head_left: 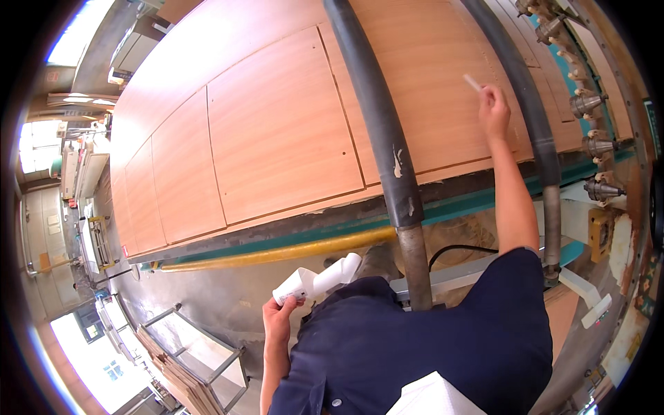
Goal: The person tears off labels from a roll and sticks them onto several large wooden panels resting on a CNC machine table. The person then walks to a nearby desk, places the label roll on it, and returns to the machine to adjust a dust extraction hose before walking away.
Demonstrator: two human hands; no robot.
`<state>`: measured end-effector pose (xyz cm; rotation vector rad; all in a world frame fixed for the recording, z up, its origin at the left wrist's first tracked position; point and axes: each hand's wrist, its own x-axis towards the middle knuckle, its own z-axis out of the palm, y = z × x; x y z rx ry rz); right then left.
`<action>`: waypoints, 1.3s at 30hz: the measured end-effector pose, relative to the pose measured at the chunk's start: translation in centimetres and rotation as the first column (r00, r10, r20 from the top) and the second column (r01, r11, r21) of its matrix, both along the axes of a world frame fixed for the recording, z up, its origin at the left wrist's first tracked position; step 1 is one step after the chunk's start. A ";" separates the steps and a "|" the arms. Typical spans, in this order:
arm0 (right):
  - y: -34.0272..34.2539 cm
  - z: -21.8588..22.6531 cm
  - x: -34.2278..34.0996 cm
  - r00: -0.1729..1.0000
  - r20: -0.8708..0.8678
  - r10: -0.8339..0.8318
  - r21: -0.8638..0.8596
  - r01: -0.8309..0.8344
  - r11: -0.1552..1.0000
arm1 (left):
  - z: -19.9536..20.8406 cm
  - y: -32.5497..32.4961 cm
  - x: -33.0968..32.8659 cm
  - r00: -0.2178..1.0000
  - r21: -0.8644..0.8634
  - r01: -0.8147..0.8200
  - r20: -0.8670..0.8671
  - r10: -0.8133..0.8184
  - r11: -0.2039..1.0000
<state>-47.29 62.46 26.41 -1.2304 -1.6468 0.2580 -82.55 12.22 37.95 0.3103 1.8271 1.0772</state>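
Head view: I look down over my dark blue shirt at a wide wood-veneer panel lying on a machine bed.
Right hand: my right hand is stretched out over the panel's far right part, fingers pinched shut on a small pale stick; the stick pokes up and to the left out of my fingertips. I cannot tell whether its tip touches the wood.
Left hand: my left hand is low beside my waist, curled closed around the lower end of a white bottle with a nozzle. The bottle lies tilted, its nozzle end pointing right and slightly upward, off the panel and over the grey floor.
Panel: it is cut by thin lines into several rectangular pieces, and a few small holes show near the cuts.
Hoses: 2 thick black hoses cross the panel from top to bottom. The left hose carries a white smear low down and ends in a metal pipe near my chest. The right hose runs just beside my right forearm.
Bed edge: a yellow tube runs along the near edge of the bed, under a teal strip.
Right rim: a row of metal tool holders stands along the machine's side.
Lower left: a metal rack holds stacked thin wood boards.
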 end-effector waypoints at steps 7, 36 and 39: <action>-7.0 1.4 0.3 0.750 0.557 0.357 -0.143 -0.336 0.931 | 0.1 0.6 -0.8 0.999 0.021 0.051 -0.004 -0.051 0.998; -43.4 18.0 -38.7 0.249 0.404 0.880 -0.048 -0.955 0.292 | 1.8 -8.0 -14.7 0.939 0.333 -0.239 0.318 0.130 0.912; -45.0 17.4 -40.6 0.301 0.411 0.861 -0.014 -0.942 0.336 | 1.6 -9.6 -16.4 0.940 0.336 -0.175 0.337 0.056 0.926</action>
